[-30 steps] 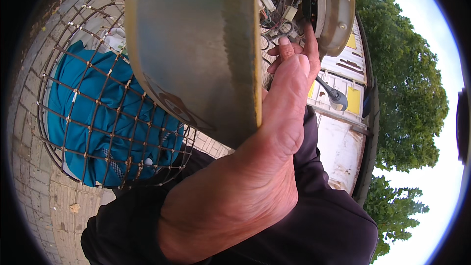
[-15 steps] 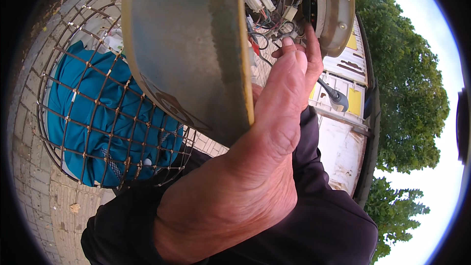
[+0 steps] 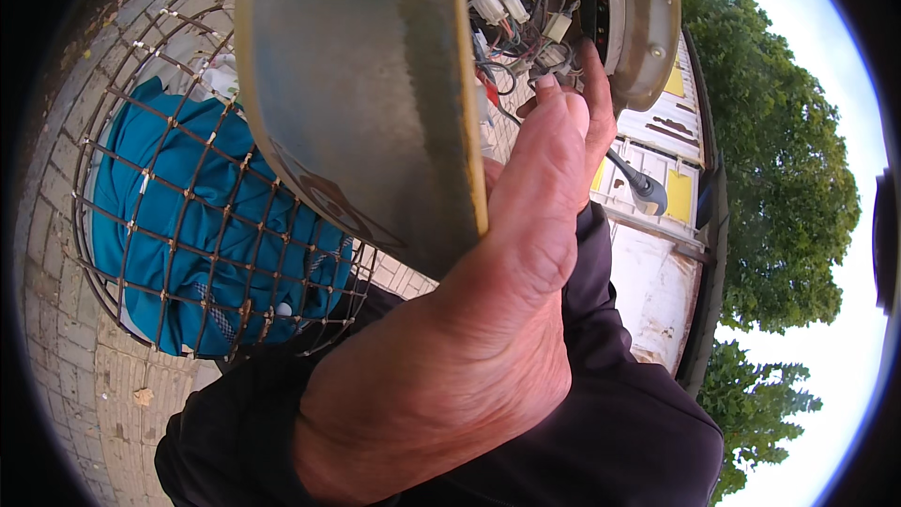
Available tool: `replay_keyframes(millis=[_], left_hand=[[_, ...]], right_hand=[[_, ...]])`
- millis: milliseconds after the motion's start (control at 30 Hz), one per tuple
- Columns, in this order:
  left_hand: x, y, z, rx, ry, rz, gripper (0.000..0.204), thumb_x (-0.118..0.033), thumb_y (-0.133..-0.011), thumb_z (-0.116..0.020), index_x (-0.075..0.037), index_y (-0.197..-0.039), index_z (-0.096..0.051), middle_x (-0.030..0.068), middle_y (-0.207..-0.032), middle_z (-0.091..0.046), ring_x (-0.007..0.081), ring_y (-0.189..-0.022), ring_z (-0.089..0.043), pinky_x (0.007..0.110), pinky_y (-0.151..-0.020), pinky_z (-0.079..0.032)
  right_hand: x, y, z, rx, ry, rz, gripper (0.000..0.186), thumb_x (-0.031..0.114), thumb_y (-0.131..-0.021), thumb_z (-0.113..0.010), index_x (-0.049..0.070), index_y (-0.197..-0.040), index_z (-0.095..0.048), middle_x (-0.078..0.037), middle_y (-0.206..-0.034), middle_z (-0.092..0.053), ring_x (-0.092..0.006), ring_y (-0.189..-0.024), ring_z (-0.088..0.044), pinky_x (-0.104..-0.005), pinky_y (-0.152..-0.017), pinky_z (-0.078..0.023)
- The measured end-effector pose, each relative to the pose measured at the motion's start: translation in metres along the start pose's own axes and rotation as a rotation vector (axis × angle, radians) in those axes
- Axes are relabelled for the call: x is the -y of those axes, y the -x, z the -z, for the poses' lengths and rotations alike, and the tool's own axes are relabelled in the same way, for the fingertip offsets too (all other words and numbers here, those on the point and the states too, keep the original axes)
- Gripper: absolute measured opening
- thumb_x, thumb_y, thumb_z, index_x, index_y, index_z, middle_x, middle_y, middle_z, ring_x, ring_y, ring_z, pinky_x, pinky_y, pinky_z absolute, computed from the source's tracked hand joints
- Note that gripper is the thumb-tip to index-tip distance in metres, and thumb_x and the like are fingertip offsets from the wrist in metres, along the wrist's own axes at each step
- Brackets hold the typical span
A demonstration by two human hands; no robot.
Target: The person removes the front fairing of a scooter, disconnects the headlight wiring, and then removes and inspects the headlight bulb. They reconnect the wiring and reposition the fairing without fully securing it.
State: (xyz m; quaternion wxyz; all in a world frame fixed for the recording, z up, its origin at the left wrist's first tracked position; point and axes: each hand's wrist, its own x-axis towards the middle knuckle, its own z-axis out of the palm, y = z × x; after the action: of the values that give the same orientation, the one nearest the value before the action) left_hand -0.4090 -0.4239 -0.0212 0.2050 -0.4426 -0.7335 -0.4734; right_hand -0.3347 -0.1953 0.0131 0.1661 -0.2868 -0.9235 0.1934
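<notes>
My left hand [image 3: 521, 216] reaches up from the lower left, its heel against the edge of a worn, brownish plastic vehicle cover [image 3: 366, 84]. Its thumb points up, bent in, while its other fingers are mostly hidden. Behind it, my right hand [image 3: 599, 99] is partly covered by the left. Its index finger stretches up beside a bundle of wires [image 3: 540, 56] with white connectors [image 3: 488, 2]; the fingertips close in at the lower wires. A second part of the plastic housing [image 3: 648, 38], with a dark opening, stands right of the wires.
Left of the cover is a rusty wire basket [image 3: 131, 225] holding teal cloth [image 3: 188, 197]. A dark handle-like part with a grey end [image 3: 648, 192] sticks out right of my hands. Brick paving [image 3: 66, 347], a white panelled structure [image 3: 657, 272] and trees [image 3: 770, 178] lie beyond.
The fingertips at the wires have shifted very slightly. Both hands otherwise keep their places, and the cover and basket look almost the same.
</notes>
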Motion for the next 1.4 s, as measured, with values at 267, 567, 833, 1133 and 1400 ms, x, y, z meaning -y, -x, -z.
replay_keyframes(millis=[267,567,833,1133,1400], left_hand=[[-0.017,-0.007,0.021,0.189,0.179,0.206,0.036,-0.025,-0.057,-0.068,0.006,-0.074,-0.075,0.0138,-0.073,-0.069,0.0325,-0.095,-0.075,0.052,-0.123,-0.045],[-0.008,-0.017,0.021,0.197,0.179,0.214,0.038,-0.026,-0.057,-0.07,0.006,-0.075,-0.075,0.0133,-0.074,-0.07,0.0331,-0.097,-0.075,0.052,-0.124,-0.043],[0.002,-0.001,0.003,0.066,0.05,0.011,0.039,-0.031,-0.062,-0.073,0.005,-0.077,-0.076,0.0133,-0.077,-0.071,0.0327,-0.101,-0.074,0.052,-0.125,-0.042],[0.008,0.016,0.005,0.108,-0.125,-0.272,0.043,-0.037,-0.083,-0.07,0.006,-0.079,-0.076,0.0153,-0.081,-0.071,0.0407,-0.112,-0.072,0.051,-0.124,-0.043],[0.005,0.01,0.009,0.059,-0.047,-0.144,0.043,-0.036,-0.088,-0.069,0.007,-0.086,-0.078,0.0178,-0.087,-0.074,0.042,-0.118,-0.07,0.05,-0.124,-0.042]], right_hand=[[-0.006,-0.001,-0.004,0.024,-0.001,0.046,0.068,0.013,-0.102,-0.072,-0.004,-0.16,-0.04,-0.004,-0.062,-0.067,-0.0047,-0.046,-0.053,-0.0236,-0.046,-0.039],[-0.003,-0.005,-0.002,0.022,-0.059,0.007,0.068,0.01,-0.101,-0.071,-0.002,-0.16,-0.04,-0.002,-0.061,-0.065,-0.0044,-0.05,-0.052,-0.0232,-0.049,-0.041],[-0.001,-0.016,-0.003,0.083,0.037,0.105,0.071,0.006,-0.1,-0.071,-0.001,-0.163,-0.04,-0.002,-0.063,-0.065,-0.0058,-0.059,-0.059,-0.0231,-0.058,-0.048],[0.012,-0.02,-0.008,0.25,0.086,0.122,0.07,-0.002,-0.097,-0.066,0.011,-0.163,-0.048,0.0,-0.062,-0.063,-0.0053,-0.059,-0.06,-0.025,-0.06,-0.051],[0.021,-0.023,-0.007,0.253,0.137,0.136,0.07,-0.003,-0.094,-0.064,0.009,-0.161,-0.05,-0.001,-0.062,-0.063,-0.0063,-0.059,-0.061,-0.0265,-0.063,-0.053]])
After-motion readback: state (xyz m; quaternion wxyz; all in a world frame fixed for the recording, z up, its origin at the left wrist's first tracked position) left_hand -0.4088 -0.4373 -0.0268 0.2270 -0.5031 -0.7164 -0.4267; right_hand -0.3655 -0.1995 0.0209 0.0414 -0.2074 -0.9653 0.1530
